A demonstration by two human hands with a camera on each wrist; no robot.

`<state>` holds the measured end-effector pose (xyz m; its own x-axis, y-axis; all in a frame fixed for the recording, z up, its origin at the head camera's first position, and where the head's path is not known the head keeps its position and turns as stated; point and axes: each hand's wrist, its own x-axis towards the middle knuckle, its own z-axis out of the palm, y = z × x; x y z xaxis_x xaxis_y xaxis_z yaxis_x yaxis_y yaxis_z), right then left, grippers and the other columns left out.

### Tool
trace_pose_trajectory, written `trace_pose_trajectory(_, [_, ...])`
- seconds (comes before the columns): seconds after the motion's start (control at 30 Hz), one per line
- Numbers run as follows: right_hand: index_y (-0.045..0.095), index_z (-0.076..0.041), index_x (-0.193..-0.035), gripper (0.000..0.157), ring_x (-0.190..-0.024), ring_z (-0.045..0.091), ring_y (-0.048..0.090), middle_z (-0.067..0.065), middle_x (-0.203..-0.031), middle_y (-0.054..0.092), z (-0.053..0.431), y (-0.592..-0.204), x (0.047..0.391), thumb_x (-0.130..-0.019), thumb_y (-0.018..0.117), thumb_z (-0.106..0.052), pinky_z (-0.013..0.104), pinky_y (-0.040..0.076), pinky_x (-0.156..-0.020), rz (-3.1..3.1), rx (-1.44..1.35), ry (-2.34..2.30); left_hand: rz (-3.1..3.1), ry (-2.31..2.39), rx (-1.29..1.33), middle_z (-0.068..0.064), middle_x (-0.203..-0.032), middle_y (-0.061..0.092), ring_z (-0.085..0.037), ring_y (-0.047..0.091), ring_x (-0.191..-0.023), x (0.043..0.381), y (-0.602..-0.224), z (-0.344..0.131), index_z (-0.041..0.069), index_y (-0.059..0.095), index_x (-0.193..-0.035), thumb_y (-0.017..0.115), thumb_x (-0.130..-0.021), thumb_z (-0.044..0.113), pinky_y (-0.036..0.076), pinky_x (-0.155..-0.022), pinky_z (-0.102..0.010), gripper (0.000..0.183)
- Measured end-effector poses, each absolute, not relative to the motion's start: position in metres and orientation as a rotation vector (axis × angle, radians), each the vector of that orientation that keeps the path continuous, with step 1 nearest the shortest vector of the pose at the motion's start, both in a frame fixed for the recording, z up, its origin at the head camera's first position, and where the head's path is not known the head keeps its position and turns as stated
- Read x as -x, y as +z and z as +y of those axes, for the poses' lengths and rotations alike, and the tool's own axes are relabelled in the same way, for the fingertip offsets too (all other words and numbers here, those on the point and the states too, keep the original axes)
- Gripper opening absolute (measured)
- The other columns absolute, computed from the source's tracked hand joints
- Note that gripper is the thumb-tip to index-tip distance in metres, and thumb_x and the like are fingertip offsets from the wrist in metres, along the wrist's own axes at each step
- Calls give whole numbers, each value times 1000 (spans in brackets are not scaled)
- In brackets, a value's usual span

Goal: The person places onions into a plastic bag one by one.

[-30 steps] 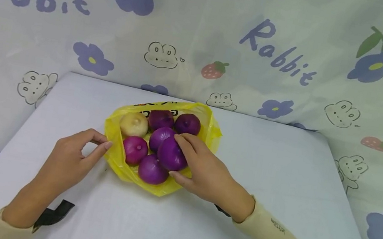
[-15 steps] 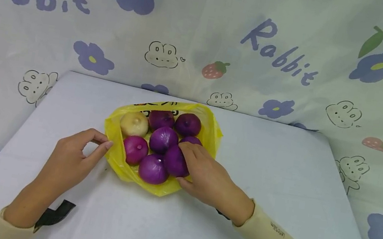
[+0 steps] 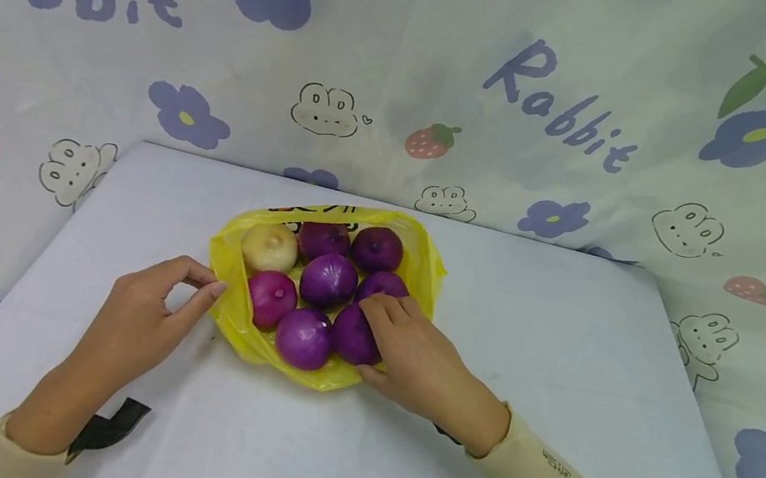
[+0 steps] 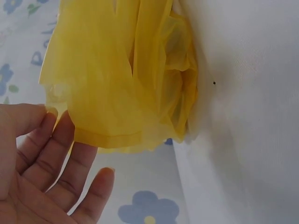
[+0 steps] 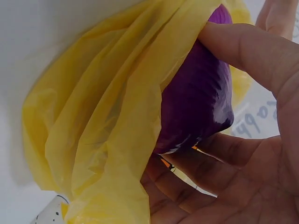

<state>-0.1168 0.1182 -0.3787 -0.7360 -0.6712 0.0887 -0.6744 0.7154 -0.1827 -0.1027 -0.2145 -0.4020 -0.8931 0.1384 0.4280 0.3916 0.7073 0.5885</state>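
Observation:
An opened yellow plastic bag point(image 3: 233, 324) stands in the middle of the table, its rim spread wide. Several purple onions point(image 3: 329, 281) and one pale yellow onion point(image 3: 271, 248) lie inside. My left hand point(image 3: 137, 320) pinches the bag's left rim between thumb and index finger; the left wrist view shows the thin film point(image 4: 103, 84) at those fingertips, the other fingers spread behind it. At the bag's front right, my right hand point(image 3: 419, 359) holds a purple onion point(image 3: 353, 337) low among the others. The right wrist view shows thumb and fingers around that onion point(image 5: 198, 98), bag film covering its left side.
A white cloth covers the table point(image 3: 566, 329). Behind it hangs a pale curtain point(image 3: 394, 38) printed with rabbits, flowers and strawberries. A black strap point(image 3: 112, 426) hangs from the left wrist.
My right hand has lowered its purple onion into the bag's front right, moving slightly right and down, uncovering another purple onion behind. The left hand stays at the rim.

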Motion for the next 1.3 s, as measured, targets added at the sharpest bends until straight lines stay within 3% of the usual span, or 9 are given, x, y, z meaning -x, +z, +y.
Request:
trace_pose_trajectory(0.57, [60, -1, -135, 70, -105, 28, 56, 12, -125, 55, 120, -386, 113, -80, 93, -29, 35, 54, -95, -2901, -1129, 292, -2582, -1014, 432, -4, -97, 75, -26, 70, -93, 104, -402, -214, 9, 69, -102, 80, -93, 7, 37, -86, -3, 14])
trace_pose_trajectory(1.07, [59, 1, -140, 74, -108, 28, 55, 12, -130, 55, 118, -396, 110, -81, 93, -27, 35, 54, -96, -2947, -1106, 279, -2649, -1010, 394, -1, -99, 75, -24, 68, -93, 101, -401, -216, 12, 70, -104, 78, -96, 13, 42, -79, -11, 12])
trace_pose_trajectory(1.3, [58, 1, -140, 74, -111, 28, 55, 12, -131, 55, 117, -396, 109, -82, 92, -29, 35, 54, -97, -2954, -1091, 300, -2633, -1006, 387, -2, -98, 75, -24, 67, -92, 99, -400, -218, 11, 70, -104, 79, -95, 12, 41, -80, -9, 13])
